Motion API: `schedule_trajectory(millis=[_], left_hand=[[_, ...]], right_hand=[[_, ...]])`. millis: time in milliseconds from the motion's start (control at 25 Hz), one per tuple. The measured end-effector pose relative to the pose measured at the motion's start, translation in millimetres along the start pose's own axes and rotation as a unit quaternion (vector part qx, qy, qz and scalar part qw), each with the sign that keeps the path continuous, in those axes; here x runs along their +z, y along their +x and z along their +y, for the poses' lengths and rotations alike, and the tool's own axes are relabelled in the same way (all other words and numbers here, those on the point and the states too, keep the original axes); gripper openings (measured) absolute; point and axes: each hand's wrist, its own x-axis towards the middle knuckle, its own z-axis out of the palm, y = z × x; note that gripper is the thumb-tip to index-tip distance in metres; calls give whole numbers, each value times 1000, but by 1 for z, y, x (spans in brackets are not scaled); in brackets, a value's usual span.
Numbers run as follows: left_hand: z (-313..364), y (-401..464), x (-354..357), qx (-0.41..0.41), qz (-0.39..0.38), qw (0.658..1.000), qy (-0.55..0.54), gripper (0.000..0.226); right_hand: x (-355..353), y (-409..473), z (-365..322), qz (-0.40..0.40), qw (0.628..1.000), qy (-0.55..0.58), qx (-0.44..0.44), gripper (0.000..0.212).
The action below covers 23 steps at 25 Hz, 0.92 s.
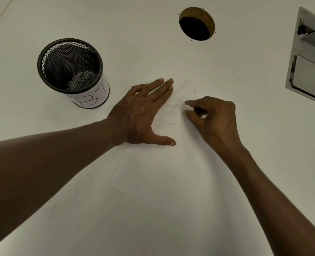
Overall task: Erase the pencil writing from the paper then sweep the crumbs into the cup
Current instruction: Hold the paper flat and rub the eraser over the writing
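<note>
The black mesh cup (70,71) at the far left wears a white paper band (93,97) with large hand-drawn letters, seen upside down; "B" and "I" can be read. The faint pencil writing (168,113) on the paper (153,172) is too blurred to read.

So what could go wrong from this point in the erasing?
The paper is pinned only by the left hand at one side; hard strokes from the eraser in the right hand might crease it. The mesh cup stands off the sheet, so swept crumbs could scatter across the table.
</note>
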Motion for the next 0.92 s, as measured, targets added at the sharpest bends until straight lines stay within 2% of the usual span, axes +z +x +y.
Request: schedule_trajectory(millis=[160, 240, 320, 440, 520, 600, 680, 760, 920], left_hand=[[-1, 0, 0, 2, -3, 1000, 1, 131], [-1, -1, -1, 1, -1, 1000, 3, 131], [0, 0, 0, 0, 4, 1000, -1, 131], [0, 0, 0, 1, -4, 1000, -1, 130], [-1, -1, 0, -2, -5, 1000, -3, 130], [-1, -2, 0, -3, -1, 1000, -3, 130], [0, -1, 1, -6, 5, 1000, -6, 131], [0, -1, 1, -6, 7, 1000, -10, 131], [-1, -2, 1, -8, 6, 1000, -13, 129]], right_hand=[[9, -28, -14, -76, 995, -10, -63, 15], [4, 4, -5, -52, 998, -8, -42, 17], [-1, 46, 5, -15, 1000, -1, 27, 19], [5, 24, 1, -12, 1000, -7, -26, 9], [9, -16, -15, -73, 994, -15, -74, 10], [6, 7, -9, -68, 996, 3, -56, 14], [3, 49, 1, -20, 1000, 4, -9, 18], [6, 51, 1, -13, 1000, -2, -20, 16], [12, -3, -16, -81, 994, -7, -71, 14]])
